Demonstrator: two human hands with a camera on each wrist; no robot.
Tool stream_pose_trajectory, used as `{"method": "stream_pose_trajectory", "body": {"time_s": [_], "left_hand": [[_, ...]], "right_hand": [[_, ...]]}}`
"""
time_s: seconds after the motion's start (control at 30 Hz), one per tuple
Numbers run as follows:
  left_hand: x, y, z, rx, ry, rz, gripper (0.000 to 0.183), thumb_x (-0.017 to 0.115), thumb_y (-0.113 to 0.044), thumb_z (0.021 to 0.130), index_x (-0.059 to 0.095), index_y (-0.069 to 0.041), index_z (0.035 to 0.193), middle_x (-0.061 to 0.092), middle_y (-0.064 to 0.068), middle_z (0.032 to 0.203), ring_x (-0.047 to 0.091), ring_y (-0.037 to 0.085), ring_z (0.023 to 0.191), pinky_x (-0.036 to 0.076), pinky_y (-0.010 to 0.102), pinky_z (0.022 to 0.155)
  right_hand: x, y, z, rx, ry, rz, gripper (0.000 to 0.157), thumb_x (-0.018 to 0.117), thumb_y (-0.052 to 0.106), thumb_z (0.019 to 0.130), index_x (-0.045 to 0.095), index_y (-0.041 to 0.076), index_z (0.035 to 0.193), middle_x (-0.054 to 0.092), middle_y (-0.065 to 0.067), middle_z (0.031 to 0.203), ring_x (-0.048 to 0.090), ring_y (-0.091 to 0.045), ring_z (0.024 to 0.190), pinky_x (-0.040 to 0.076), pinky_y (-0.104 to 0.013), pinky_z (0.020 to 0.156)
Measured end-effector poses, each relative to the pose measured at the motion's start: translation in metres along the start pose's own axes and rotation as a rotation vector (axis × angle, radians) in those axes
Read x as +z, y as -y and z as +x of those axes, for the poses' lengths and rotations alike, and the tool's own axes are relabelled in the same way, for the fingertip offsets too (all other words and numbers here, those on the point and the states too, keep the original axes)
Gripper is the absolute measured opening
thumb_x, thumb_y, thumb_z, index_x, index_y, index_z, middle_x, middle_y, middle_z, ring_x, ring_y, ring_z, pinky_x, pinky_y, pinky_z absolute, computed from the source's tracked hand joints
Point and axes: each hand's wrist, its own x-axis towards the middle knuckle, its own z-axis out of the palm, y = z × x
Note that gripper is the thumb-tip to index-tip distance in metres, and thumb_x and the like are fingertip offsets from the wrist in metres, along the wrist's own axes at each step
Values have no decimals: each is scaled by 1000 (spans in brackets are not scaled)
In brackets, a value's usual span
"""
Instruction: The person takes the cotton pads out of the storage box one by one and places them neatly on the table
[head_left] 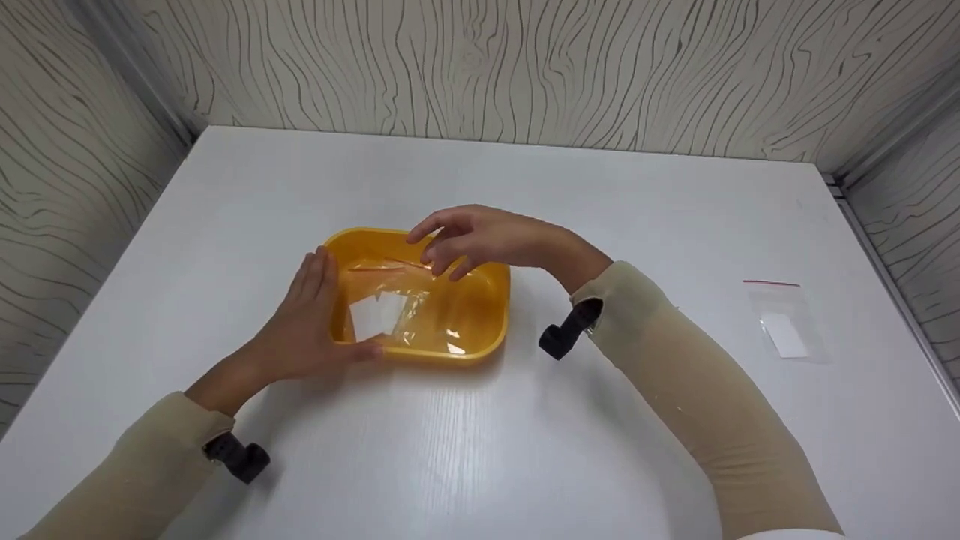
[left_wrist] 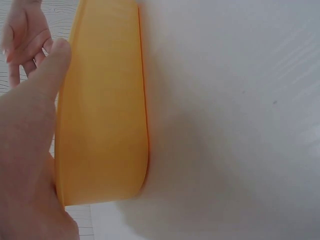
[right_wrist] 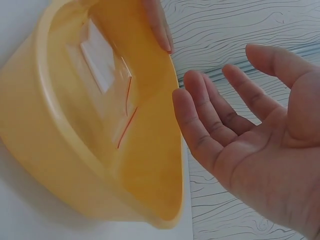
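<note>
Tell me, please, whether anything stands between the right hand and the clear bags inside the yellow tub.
Nothing visible does: the right hand is above the open-topped yellow tub, and the clear bags lie uncovered inside it. The left hand touches the tub's left end, clear of that path.

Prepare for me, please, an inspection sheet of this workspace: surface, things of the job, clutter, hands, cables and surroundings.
Surface: white table, glossy.
Job's things: yellow basin on it, clear bags inside; another clear bag lies apart at right.
Clutter: nothing seen.
Left hand: holds the basin's left end.
Right hand: raised near the basin, holding nothing.
Cables: nothing seen.
Surroundings: walls with wood-grain lines.
</note>
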Motion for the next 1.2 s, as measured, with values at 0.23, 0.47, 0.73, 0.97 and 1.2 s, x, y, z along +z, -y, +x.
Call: {"method": "stream_pose_trajectory", "body": {"time_s": [0.23, 0.47, 0.73, 0.97, 1.2], "left_hand": [[0, 1, 0, 1, 2, 2, 139, 68, -77, 78, -10, 6, 158, -19, 23, 166, -15, 42, 153, 8, 64, 120], [-1, -1, -1, -14, 18, 0, 138, 66, -77, 79, -10, 7, 158, -19, 24, 166, -15, 42, 153, 9, 63, 120], [-1, 0, -1, -1, 6, -4, 138, 67, -76, 79, -9, 8, 158, -17, 24, 166, -13, 43, 153, 10, 64, 120], [0, 0, -1, 17, -8, -5, 137, 66, -76, 79, -8, 8, 158, -16, 24, 167, -13, 44, 153, 9, 64, 120], [1, 2, 0, 6, 2, -5, 138, 68, -76, 79, -9, 6, 158, -17, 23, 167, -14, 42, 154, 9, 64, 120]], "right_hand": [[2, 5, 9, 32, 11, -13, 41, 61, 24, 100, 59, 14, 139, 61, -17, 135, 62, -29, 115, 55, -37, 97], [5, 12, 16, 63, 14, -6, 39, 63, 21, 100, 59, 13, 138, 63, -15, 130, 62, -33, 118, 56, -36, 96], [10, 16, 27, 101, 21, 15, 40, 62, 18, 101, 58, 9, 139, 63, -16, 131, 59, -38, 125, 56, -34, 96], [12, 15, 35, 129, 8, 7, 41, 62, 17, 100, 58, 8, 140, 63, -19, 132, 60, -37, 124, 56, -33, 95], [10, 15, 43, 176, -28, 30, 45, 61, 15, 101, 55, 6, 144, 61, -21, 136, 60, -37, 125, 56, -33, 95]]}}
